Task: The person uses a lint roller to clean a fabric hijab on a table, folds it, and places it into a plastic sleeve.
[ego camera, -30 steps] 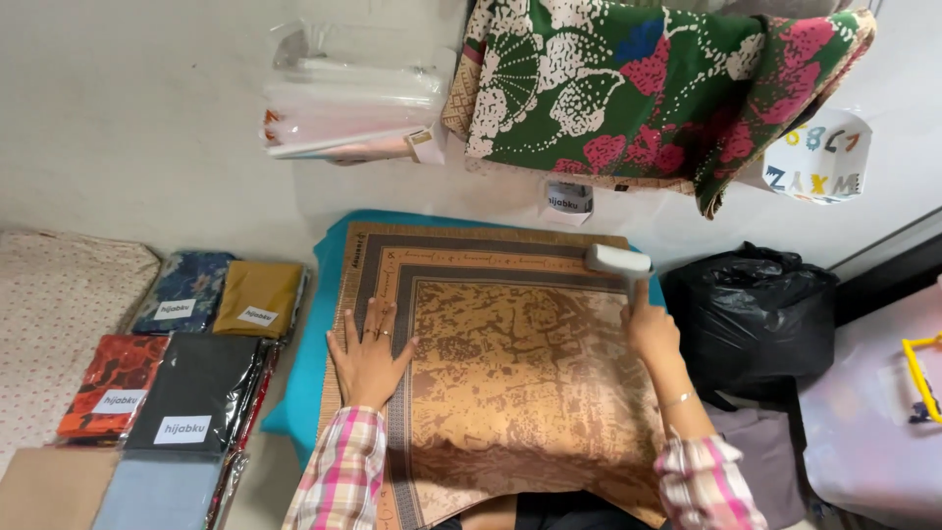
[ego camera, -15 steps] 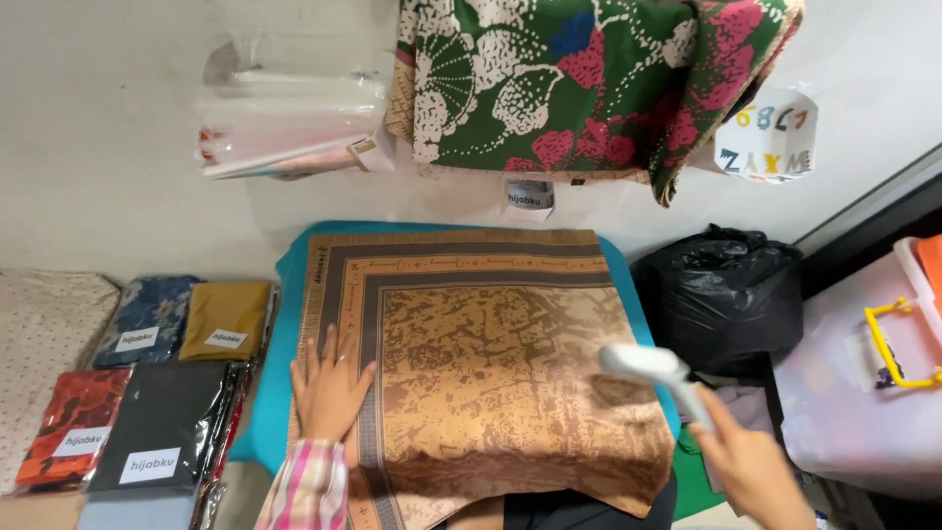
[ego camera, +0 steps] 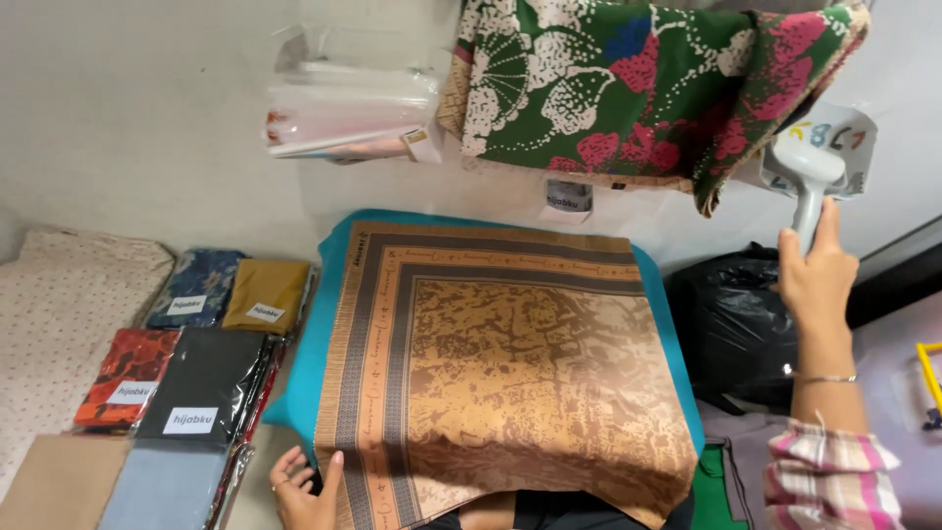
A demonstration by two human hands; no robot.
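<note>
At the near edge of the teal surface (ego camera: 299, 378), the left hand (ego camera: 304, 483) rests flat, fingers spread, its fingertips on the near-left corner of the brown scarf (ego camera: 500, 373); the grip is open and clasps nothing, only pressing the cloth down. The scarf lies spread over nearly the whole surface, its striped border running along the left and far edges, its near edge draped over toward the person. It looks flat and largely smooth, so the pressing seems mostly done; a few soft ripples show near the right and near edges.

Left of the surface, folded cloths in clear bags (ego camera: 201, 393) lie in rows, each bag holding one folded piece with a white label: red, black, blue-patterned, mustard, and plain tan and grey nearest.

To the right, off the surface, the right hand (ego camera: 812, 280) is raised with its grip closed round the handle of a white steamer (ego camera: 807, 175), held well clear of the scarf. Below it sits a black bag (ego camera: 731, 319); what it holds cannot be seen.

Farthest off, a stack of empty clear sleeves (ego camera: 343, 108) lies by the wall, and a green floral cloth (ego camera: 638, 88) hangs beyond the far edge.
</note>
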